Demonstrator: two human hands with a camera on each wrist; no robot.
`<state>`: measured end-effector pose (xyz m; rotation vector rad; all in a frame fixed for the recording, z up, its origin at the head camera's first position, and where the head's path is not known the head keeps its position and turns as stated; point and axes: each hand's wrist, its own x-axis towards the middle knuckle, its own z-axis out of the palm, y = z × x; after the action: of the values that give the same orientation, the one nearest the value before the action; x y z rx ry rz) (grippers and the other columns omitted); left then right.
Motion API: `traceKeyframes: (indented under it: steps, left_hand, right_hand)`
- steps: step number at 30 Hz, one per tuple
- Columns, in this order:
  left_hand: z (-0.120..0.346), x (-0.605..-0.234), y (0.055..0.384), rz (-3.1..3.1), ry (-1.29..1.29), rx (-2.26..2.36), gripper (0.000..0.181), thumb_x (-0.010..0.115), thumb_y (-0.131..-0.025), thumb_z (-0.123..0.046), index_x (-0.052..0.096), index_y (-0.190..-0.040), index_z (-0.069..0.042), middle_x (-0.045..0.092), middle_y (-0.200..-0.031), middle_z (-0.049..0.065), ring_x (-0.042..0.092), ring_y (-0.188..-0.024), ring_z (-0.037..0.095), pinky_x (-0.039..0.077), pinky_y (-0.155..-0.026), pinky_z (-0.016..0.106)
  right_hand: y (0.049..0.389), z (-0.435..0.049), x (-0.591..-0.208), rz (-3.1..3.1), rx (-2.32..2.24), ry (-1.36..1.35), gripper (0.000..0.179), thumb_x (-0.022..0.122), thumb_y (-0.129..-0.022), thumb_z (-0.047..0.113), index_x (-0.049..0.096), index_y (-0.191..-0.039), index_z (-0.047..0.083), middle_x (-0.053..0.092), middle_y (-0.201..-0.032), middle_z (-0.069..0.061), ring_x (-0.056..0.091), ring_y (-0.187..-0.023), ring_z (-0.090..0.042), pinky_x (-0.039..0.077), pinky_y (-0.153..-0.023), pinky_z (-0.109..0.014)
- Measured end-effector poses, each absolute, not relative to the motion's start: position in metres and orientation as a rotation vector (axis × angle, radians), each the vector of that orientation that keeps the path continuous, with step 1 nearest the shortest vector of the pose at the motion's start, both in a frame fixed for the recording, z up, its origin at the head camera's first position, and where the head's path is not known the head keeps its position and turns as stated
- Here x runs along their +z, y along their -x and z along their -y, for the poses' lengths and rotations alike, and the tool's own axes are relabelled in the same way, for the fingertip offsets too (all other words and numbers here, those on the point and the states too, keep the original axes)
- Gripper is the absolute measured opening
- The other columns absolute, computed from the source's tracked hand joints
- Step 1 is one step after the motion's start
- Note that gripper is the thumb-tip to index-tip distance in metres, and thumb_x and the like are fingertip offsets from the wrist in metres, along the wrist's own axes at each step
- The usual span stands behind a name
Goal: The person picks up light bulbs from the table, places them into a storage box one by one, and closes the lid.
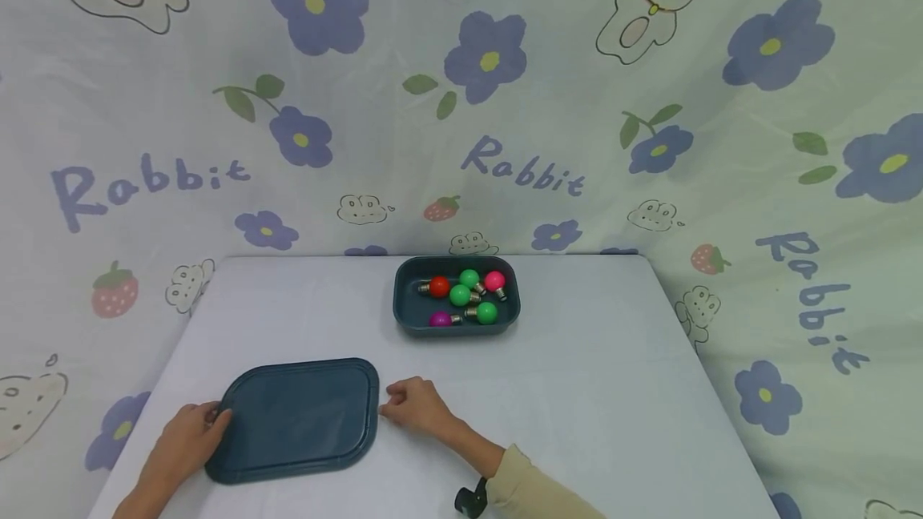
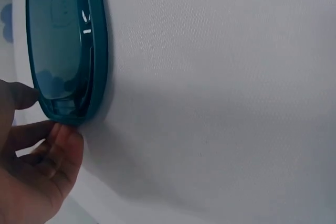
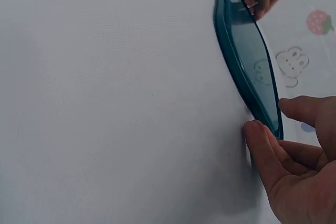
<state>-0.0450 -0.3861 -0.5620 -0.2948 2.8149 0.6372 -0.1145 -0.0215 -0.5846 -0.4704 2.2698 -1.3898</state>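
A dark teal lid (image 1: 296,419) with rounded corners lies at the left front of the white table. My left hand (image 1: 189,437) grips its left end, the thumb reaching over the rim; the left wrist view shows the fingers (image 2: 65,140) against the end edge. At the opposite end, my right hand (image 1: 418,407) has its thumb and fingertips at the rim. The right wrist view shows the lid's corner (image 3: 275,127) between that thumb and the fingers. Farther back stands a matching teal container (image 1: 404,319), which holds several red, pink, purple and green bulbs.
The white table (image 1: 598,407) extends to the right of the hands. A patterned cloth (image 1: 404,142) with flowers and rabbits hangs behind and around it. Beside the right sleeve, a small black object (image 1: 470,500) shows at the bottom of the head view.
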Motion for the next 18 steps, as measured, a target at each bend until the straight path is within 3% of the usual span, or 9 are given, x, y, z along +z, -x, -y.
traceKeyframes:
  steps: [8,18]
  left_hand:
    - [0.379,-0.564,0.050,-2.832,0.323,0.692,0.050,0.053,-0.099,-0.017,0.049,-0.117,0.029,0.060,-0.093,0.031,0.060,-0.093,0.051,0.052,-0.079,0.057]
    - [0.373,-0.566,0.047,-2.814,0.404,0.773,0.050,0.054,-0.099,-0.017,0.047,-0.122,0.027,0.060,-0.096,0.030,0.062,-0.094,0.049,0.054,-0.077,0.053]
  right_hand:
    - [0.113,0.022,-0.581,-2.321,-1.357,0.540,0.037,0.077,-0.086,0.013,0.070,-0.116,-0.009,0.065,-0.073,0.008,0.054,-0.062,-0.001,0.047,-0.058,-0.018]
    - [0.111,0.019,-0.583,-2.361,-1.369,0.544,0.037,0.075,-0.087,0.013,0.069,-0.117,-0.007,0.068,-0.078,0.008,0.060,-0.068,0.002,0.050,-0.063,-0.017]
